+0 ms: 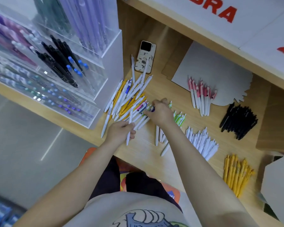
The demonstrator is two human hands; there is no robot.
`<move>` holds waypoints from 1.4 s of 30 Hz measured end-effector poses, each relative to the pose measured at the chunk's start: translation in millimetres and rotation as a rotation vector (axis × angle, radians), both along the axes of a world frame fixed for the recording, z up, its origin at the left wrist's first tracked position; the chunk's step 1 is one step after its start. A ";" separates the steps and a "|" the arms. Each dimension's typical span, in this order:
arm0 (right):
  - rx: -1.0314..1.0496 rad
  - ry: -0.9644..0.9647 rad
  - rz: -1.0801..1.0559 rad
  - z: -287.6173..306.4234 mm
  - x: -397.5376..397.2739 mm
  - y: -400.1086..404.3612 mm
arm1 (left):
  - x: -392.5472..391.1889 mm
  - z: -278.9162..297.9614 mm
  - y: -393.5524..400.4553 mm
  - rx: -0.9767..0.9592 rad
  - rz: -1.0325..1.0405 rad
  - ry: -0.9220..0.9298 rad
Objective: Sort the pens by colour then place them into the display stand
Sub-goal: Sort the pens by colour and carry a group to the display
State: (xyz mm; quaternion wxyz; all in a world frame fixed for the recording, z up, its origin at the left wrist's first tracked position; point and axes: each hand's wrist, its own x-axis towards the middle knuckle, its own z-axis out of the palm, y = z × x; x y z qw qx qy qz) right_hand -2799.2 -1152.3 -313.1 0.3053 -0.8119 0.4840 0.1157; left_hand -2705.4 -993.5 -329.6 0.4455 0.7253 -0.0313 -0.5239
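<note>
Five colour groups lie sorted, none in the display stand point(105, 66) yet, while my left hand point(121, 131) grips a white pen point(130, 128) and my right hand point(161, 110) pinches into the mixed pile point(129, 99).

Single head-worn wide-angle view, looking steeply down, close over pale wooden counter point(154, 163), person's torso at frame bottom

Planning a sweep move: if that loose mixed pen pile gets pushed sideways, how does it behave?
The mixed pile would likely scatter, not slide together: pens lie crisscrossed and loose. Round barrels on the smooth wooden counter probably roll. Each looks stiff and light; the left hand holds one easily.
</note>
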 end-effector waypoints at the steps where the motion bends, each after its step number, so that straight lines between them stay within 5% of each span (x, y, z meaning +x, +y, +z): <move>1: -0.005 0.029 0.009 -0.7 1.4 -0.3 | 0.7 -0.8 0.2 -0.005 -0.008 0.003; 8: 0.064 -0.241 -0.239 -7.8 -0.7 2.1 | 0.9 2.0 2.9 -0.011 -0.010 -0.013; 13: 0.512 -0.577 -0.592 6.1 -1.7 16.9 | 3.0 0.7 3.2 0.014 -0.052 -0.002; 17: 0.385 -0.664 -0.621 14.7 -22.5 4.1 | -0.4 9.3 1.1 0.039 -0.163 -0.103; 27: 0.123 -0.465 -0.542 -6.4 -106.2 -20.4 | -40.8 14.1 -37.1 0.039 -0.222 -0.317; 42: 0.004 -0.501 -0.389 0.1 -62.7 -6.1 | -14.5 10.3 -20.6 -0.009 -0.092 -0.021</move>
